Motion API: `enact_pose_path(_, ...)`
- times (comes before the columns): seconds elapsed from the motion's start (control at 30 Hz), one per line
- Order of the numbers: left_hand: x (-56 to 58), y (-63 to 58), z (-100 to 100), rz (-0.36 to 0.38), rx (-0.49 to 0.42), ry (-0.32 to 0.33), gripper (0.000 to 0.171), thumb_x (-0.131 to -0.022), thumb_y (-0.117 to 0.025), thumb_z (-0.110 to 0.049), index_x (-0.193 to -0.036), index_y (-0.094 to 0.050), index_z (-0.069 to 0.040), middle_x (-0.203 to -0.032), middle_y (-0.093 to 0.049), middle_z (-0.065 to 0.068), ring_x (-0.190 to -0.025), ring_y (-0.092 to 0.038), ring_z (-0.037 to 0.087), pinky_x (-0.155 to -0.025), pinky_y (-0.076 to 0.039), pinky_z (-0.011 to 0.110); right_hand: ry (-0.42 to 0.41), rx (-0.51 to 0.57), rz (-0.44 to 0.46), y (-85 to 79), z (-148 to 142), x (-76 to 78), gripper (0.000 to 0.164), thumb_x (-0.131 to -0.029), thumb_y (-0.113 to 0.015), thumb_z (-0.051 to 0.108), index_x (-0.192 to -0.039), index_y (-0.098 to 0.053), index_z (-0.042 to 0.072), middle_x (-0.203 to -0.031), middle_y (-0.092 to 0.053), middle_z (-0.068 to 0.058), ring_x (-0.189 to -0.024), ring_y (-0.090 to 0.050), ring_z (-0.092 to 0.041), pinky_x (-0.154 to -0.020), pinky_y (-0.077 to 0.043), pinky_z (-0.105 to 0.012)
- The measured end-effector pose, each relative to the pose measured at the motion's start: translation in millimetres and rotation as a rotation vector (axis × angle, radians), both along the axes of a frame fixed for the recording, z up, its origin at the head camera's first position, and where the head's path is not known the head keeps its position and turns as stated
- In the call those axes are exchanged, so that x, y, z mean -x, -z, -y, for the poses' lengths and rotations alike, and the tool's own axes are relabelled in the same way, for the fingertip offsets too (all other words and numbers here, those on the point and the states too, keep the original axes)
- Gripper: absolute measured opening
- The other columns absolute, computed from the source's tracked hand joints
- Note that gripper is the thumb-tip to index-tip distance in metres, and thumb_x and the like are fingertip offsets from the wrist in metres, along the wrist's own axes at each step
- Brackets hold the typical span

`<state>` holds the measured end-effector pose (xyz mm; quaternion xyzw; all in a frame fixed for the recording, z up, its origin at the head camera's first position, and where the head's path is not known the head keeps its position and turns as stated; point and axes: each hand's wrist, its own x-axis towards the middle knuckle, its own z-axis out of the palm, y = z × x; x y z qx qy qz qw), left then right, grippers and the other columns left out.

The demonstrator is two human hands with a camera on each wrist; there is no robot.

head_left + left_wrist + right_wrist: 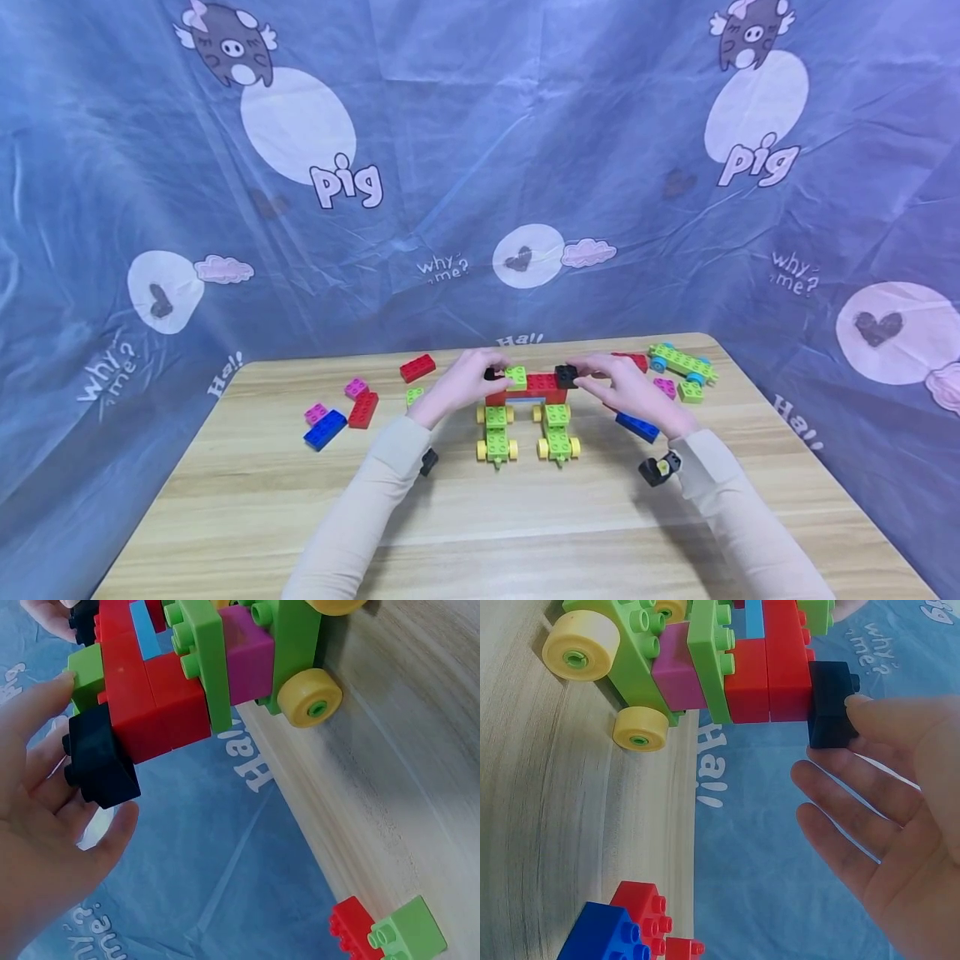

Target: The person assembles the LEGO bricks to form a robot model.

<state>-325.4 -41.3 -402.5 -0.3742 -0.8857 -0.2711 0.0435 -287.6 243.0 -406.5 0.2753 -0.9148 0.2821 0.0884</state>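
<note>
A toy brick build stands mid-table, with a red brick beam (542, 382) spanning two green wheeled bases, the left base (497, 448) and the right base (557, 446), both on yellow wheels. Magenta bricks (679, 671) and green plates (711, 660) link bases and beam. My left hand (467, 382) pinches a light green brick (87, 673) on top of the beam, beside a black brick (101, 756) at that end. At the beam's other end, my right hand (624, 385) holds another black brick (831, 705) between thumb and index finger; its other fingers are extended.
Loose bricks lie to the left, among them a blue brick (325, 431), red bricks (363, 410) and magenta bricks (356, 387). On the right are another blue brick (637, 427), a green brick (690, 392) and a green wheeled base with blue wheels (681, 362). A printed curtain (465, 167) surrounds the table.
</note>
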Motion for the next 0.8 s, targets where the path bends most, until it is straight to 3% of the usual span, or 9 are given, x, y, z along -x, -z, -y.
enact_pose_path(0.4, -2.2, -4.0, -1.3, -0.045, 0.047, -0.026, 0.031, -0.087, -0.066, -0.03, -0.112, -0.067, -0.012, -0.109, -0.069, 0.003, -0.094, -0.066, 0.016, -0.086, -0.053, 0.029, 0.004, 0.001, -0.002, -0.7, -0.5, -0.5, 0.036, -0.09, -0.062, 0.024, -0.124, -0.06, 0.011, -0.116, -0.067, -0.007, -0.1, -0.066, -0.021, -0.087, -0.055, -0.043)
enact_pose_path(0.6, -5.6, -4.9, -1.8, -0.064, 0.071, -0.029, 0.032, -0.088, -0.064, -0.03, -0.114, -0.066, -0.01, -0.112, -0.068, 0.005, -0.102, -0.065, 0.022, -0.091, -0.051, 0.035, -0.006, 0.006, -0.027, -0.3, 0.5, -1.1, 0.036, -0.09, -0.063, 0.023, -0.122, -0.061, 0.008, -0.114, -0.068, -0.009, -0.098, -0.066, -0.025, -0.086, -0.055, -0.045)
enact_pose_path(0.8, -7.9, -4.8, -1.5, -0.028, 0.062, -0.033, 0.034, -0.088, -0.064, -0.029, -0.115, -0.064, -0.009, -0.117, -0.067, 0.008, -0.109, -0.062, 0.027, -0.097, -0.049, 0.039, -0.008, -0.002, -0.021, -0.1, 1.1, -1.4, 0.035, -0.09, -0.062, 0.025, -0.121, -0.062, 0.01, -0.115, -0.067, -0.009, -0.098, -0.065, -0.023, -0.086, -0.055, -0.044)
